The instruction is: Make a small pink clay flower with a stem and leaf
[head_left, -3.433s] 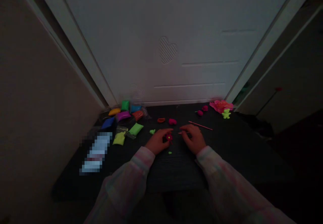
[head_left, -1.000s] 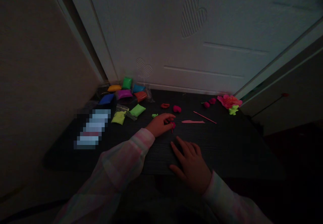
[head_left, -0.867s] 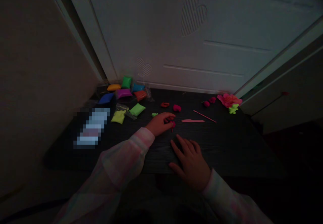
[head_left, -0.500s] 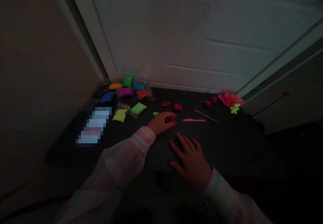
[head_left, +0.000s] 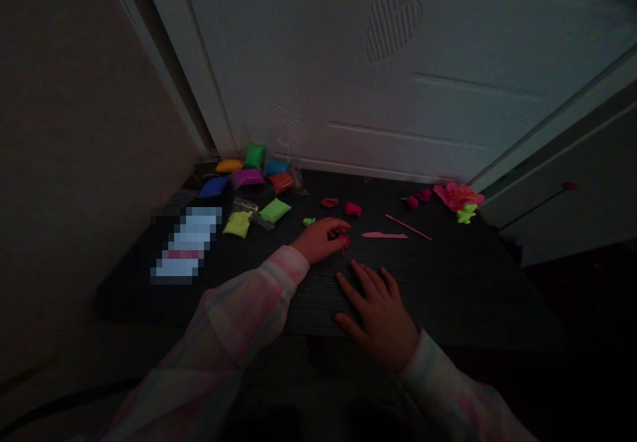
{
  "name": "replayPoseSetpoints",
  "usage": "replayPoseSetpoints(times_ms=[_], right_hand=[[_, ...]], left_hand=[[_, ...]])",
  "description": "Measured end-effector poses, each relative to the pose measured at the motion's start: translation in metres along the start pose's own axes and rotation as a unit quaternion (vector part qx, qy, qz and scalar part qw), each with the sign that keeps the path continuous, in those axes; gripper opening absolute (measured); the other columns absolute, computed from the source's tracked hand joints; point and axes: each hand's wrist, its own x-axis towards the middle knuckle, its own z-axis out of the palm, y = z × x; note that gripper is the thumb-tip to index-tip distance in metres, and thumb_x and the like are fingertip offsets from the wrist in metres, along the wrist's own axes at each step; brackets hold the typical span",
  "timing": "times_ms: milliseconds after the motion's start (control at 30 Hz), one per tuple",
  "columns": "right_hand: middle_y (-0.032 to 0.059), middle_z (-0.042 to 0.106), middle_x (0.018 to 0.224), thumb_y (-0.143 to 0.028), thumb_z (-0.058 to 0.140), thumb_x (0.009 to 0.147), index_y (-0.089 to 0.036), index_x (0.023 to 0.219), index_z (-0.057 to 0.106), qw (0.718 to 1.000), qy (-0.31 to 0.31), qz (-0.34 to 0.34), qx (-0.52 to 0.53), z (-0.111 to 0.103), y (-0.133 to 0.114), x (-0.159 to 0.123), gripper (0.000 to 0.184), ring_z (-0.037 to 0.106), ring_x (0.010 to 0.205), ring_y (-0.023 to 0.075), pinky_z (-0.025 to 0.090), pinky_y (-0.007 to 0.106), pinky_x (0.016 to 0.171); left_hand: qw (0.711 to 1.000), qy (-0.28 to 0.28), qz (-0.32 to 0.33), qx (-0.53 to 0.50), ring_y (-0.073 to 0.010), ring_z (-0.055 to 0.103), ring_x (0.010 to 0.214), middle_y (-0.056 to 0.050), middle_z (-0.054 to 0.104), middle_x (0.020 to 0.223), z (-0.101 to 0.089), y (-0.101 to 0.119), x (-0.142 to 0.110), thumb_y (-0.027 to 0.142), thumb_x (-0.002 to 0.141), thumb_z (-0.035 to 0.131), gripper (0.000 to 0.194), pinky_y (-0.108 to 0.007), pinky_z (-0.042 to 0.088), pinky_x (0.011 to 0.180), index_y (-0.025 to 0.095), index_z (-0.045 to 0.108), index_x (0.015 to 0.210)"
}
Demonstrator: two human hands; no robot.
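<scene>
My left hand (head_left: 321,239) is at the middle of the dark table, fingers curled, with a small pink clay piece (head_left: 346,241) held at its fingertips. A short orange-brown bit shows under that piece. Flat on the table nearer the front edge lies my right hand (head_left: 381,312), fingers spread and nothing in it. Beyond my left hand are a pink clay lump (head_left: 353,210), an orange-red clay piece (head_left: 329,202) and a light green clay piece (head_left: 309,221). To its right lie a pink plastic clay knife (head_left: 384,235) and a thin pink stick tool (head_left: 409,227).
Several bags of coloured clay, among them a purple one (head_left: 249,177) and a lime green one (head_left: 275,211), cover the back left. A blurred-out bright screen (head_left: 186,243) lies at left. Dark pink balls (head_left: 413,202) and a pink flower (head_left: 458,196) sit back right, before a white door (head_left: 308,44).
The view has shifted slightly. Both hands keep almost the same place and pose, the left still at the small pink clay piece.
</scene>
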Motion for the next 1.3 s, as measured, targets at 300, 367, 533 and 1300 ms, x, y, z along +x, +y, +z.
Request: replayPoseSetpoints(times_ms=[300, 367, 533, 1300], right_hand=[[0.0138, 0.034, 0.132, -0.039, 0.036, 0.083, -0.016, 0.129, 0.029, 0.996, 0.055, 0.003, 0.075, 0.001, 0.012, -0.004, 0.052, 0.03, 0.121, 0.0225, 0.026, 0.046, 0.098], [0.013, 0.033, 0.132, -0.035, 0.036, 0.084, -0.015, 0.129, 0.03, 0.994, 0.055, 0.001, 0.097, 0.0, 0.016, -0.005, 0.049, 0.029, 0.121, 0.0213, 0.029, 0.044, 0.097], [0.0124, 0.035, 0.131, -0.032, 0.04, 0.083, -0.017, 0.126, 0.036, 0.997, 0.027, -0.007, 0.077, -0.004, 0.018, -0.005, 0.046, 0.034, 0.116, 0.0227, 0.031, 0.044, 0.095], [0.0166, 0.019, 0.136, -0.038, 0.038, 0.08, -0.02, 0.133, 0.017, 0.999, -0.01, -0.034, 0.012, -0.005, 0.014, -0.004, 0.06, 0.03, 0.115, 0.0326, 0.031, 0.053, 0.089]], left_hand=[[0.995, 0.096, 0.024, -0.022, -0.0128, 0.057, 0.084, -0.006, 0.061, 0.094, -0.005, 0.002, -0.004, 0.012, 0.071, 0.05, 0.023, -0.027, 0.045, 0.074, 0.012, 0.058, 0.094], [0.987, 0.157, 0.04, -0.007, -0.0126, 0.057, 0.082, -0.005, 0.062, 0.092, -0.014, 0.007, -0.013, 0.016, 0.073, 0.05, 0.021, -0.026, 0.045, 0.073, 0.012, 0.058, 0.092], [0.971, 0.208, 0.03, 0.112, -0.0123, 0.057, 0.074, -0.001, 0.063, 0.082, -0.032, 0.015, -0.033, 0.021, 0.076, 0.048, 0.018, -0.025, 0.045, 0.067, 0.014, 0.059, 0.088], [0.963, 0.168, 0.006, 0.21, -0.0212, 0.053, 0.089, -0.001, 0.054, 0.08, -0.024, 0.008, -0.032, 0.025, 0.075, 0.042, 0.017, -0.039, 0.039, 0.082, 0.018, 0.057, 0.079]])
